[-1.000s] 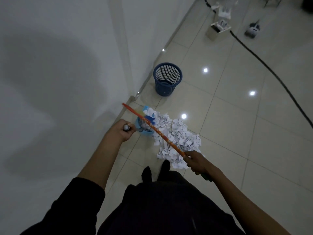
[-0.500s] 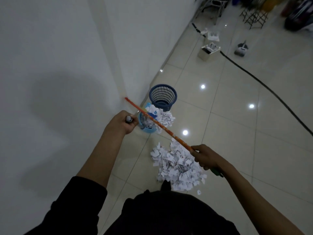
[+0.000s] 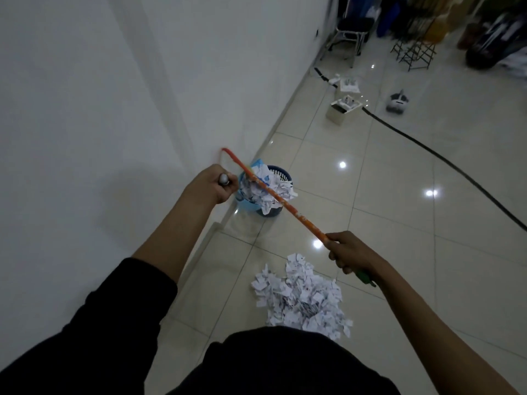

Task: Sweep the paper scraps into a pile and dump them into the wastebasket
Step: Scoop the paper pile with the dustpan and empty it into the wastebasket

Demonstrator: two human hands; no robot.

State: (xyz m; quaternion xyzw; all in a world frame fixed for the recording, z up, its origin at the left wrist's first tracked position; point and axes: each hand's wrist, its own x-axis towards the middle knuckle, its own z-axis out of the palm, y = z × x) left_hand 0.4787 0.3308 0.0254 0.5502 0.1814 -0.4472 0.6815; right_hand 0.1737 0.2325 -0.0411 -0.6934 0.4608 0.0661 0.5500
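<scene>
- A light-blue dustpan (image 3: 247, 205), heaped with paper scraps (image 3: 266, 186), is held over the blue wastebasket (image 3: 281, 178); its metal handle (image 3: 224, 179) is gripped by the left hand (image 3: 211, 183).
- The orange broomstick (image 3: 282, 202) is clenched in the right hand (image 3: 349, 253).
- A loose pile (image 3: 302, 299) lies on the floor; the scraps look feather-light and easily scattered, so slow tipping is advised.

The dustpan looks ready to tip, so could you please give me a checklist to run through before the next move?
1. Dustpan over the wastebasket: ok, its load covers the mouth.
2. Left hand grips the dustpan's handle: ok.
3. Right hand holds the broom handle: ok.
4. Scraps staying on the dustpan: cannot tell; some overhang the basket's rim.
5. Room left in the wastebasket: cannot tell, inside hidden.
6. Floor swept: not ok, a pile of scraps remains.
</scene>
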